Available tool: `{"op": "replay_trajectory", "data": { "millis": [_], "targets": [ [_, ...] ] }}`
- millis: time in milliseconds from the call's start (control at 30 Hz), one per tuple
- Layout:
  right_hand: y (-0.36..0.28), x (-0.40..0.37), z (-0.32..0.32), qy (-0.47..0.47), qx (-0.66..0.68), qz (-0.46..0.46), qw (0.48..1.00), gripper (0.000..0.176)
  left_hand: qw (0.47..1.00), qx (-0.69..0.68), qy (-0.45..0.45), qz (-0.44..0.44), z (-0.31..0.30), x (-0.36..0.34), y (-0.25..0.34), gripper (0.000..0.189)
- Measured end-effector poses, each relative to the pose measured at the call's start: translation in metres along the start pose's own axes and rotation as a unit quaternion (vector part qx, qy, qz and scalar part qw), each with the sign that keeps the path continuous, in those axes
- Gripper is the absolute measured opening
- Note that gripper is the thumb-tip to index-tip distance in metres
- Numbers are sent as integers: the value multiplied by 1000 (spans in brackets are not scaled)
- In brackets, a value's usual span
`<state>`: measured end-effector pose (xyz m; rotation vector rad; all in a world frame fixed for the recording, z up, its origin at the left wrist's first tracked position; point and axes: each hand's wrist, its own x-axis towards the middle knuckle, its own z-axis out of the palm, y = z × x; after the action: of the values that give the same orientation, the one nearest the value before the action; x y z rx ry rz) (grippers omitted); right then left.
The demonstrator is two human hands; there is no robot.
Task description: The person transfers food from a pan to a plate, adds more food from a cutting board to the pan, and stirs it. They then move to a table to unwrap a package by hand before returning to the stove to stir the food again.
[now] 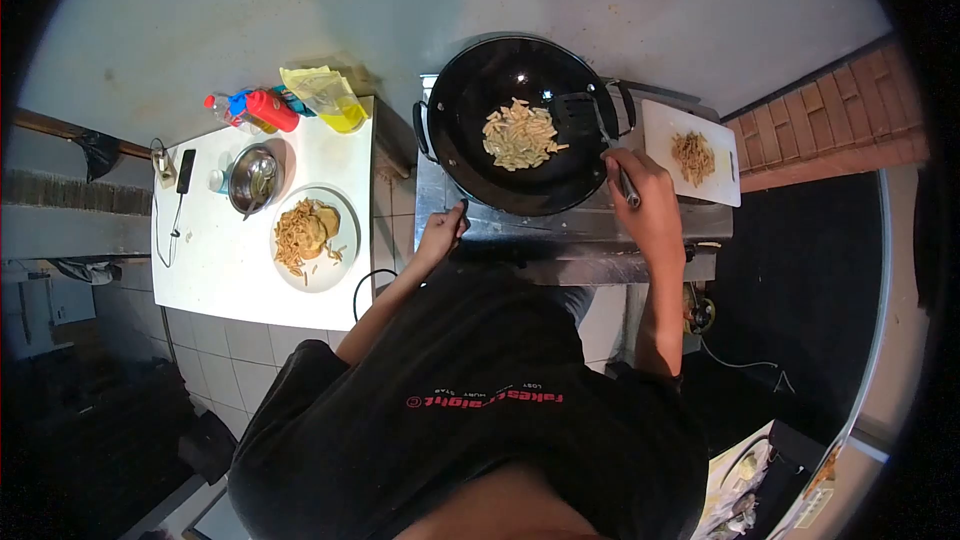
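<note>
My right hand (641,190) is closed round the handle of a slotted spatula (577,118), whose dark blade rests inside a large black wok (522,196). Pale strips of food (520,136) lie heaped in the wok, just left of the blade. The wok sits on a steel stove (500,225), a loop handle on each side. My left hand (441,235) is at the stove's front edge, below the wok's left side. Its fingers are curled together around a small dark item that I cannot make out.
Right of the wok, a white cutting board (658,145) bears chopped brownish pieces (693,158). On the white table (215,285) at left are a plate (342,260) of food, a metal bowl (240,202), a red bottle (272,110), a yellow packet (335,105) and a black phone-like device (186,170).
</note>
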<state>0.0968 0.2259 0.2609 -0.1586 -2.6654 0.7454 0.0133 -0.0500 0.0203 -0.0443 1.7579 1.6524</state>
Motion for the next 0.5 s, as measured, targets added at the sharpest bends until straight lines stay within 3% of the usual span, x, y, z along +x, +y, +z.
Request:
{"op": "replay_trajectory", "data": {
  "millis": [267,433,500],
  "targets": [
    [7,-1,27,-4,-39,18,999,10,1000,14,-11,3,-5,7,-10,64],
    [6,10,36,51,66,-43,996,9,1000,23,-2,8,-3,4,-6,64],
    [-2,10,32,50,54,-8,997,9,1000,21,2,2,-3,4,-6,64]
  ]
}}
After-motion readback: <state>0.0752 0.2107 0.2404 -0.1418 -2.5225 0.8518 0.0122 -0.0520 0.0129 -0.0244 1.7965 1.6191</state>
